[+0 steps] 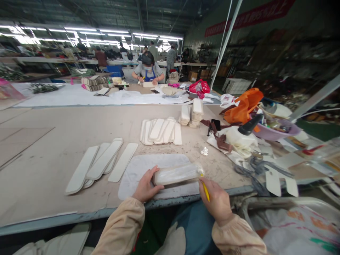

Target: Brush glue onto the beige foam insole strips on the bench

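My left hand (148, 185) grips the left end of a long pale panel with rounded corners (176, 174), thumb at the near side and fingers at the far side. A wet-looking, whitish film covers the panel's top. My right hand (216, 198) is closed around a yellow-handled brush (205, 191), its tip at the panel's right end beside a white blob. Beneath the panel lies a grey-white sheet (132, 173). Loose panels (106, 159) are fanned out to the left, and one single panel (123, 162) lies nearest the sheet.
Beyond the sheet are a spread pile of panels (160, 131) and neat stacks (196, 112). At right are a white jug with a black spout (240, 138), an orange bag (244, 104), a purple basin (278, 131) and grey straps (255, 170). A co-worker (148, 69) sits across.
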A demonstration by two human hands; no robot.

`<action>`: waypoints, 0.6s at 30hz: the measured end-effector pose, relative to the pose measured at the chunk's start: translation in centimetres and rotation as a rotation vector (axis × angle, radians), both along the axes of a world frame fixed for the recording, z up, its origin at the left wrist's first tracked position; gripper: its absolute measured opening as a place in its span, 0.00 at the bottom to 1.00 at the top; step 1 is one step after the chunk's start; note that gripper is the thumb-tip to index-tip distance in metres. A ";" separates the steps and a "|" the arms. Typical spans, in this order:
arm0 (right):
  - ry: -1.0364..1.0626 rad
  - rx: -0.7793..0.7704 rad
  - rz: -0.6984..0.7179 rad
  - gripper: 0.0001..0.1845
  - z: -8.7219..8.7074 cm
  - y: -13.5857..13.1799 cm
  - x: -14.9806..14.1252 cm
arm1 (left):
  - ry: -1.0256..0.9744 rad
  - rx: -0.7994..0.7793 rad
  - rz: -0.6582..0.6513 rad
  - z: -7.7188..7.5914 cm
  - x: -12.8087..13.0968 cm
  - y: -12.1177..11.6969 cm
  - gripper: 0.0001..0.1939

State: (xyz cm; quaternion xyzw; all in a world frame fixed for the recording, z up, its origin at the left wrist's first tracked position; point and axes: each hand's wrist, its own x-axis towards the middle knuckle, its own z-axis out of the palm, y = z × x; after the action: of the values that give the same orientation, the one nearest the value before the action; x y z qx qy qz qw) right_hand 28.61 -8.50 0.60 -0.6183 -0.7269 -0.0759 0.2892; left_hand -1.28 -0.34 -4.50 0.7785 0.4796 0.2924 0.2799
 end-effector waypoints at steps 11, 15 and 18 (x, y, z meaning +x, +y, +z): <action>0.701 -0.072 0.264 0.12 -1.3 -2.0 -2.7 | -0.146 -0.049 0.014 0.2 0.2 -0.4 0.49; 0.797 -0.045 0.208 0.14 -2.9 -3.6 -0.9 | -0.012 0.109 0.161 0.2 0.0 -0.5 0.33; 0.825 -0.042 0.163 0.18 -4.5 -4.9 0.9 | 0.223 0.150 0.373 1.1 -1.6 0.3 0.22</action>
State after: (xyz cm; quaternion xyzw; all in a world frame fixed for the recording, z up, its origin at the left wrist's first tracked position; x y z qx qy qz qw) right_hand 29.52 -13.40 -3.91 -0.5429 -0.5981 0.2159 0.5486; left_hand -2.86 -0.05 -3.43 0.7225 0.6202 0.2860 0.1074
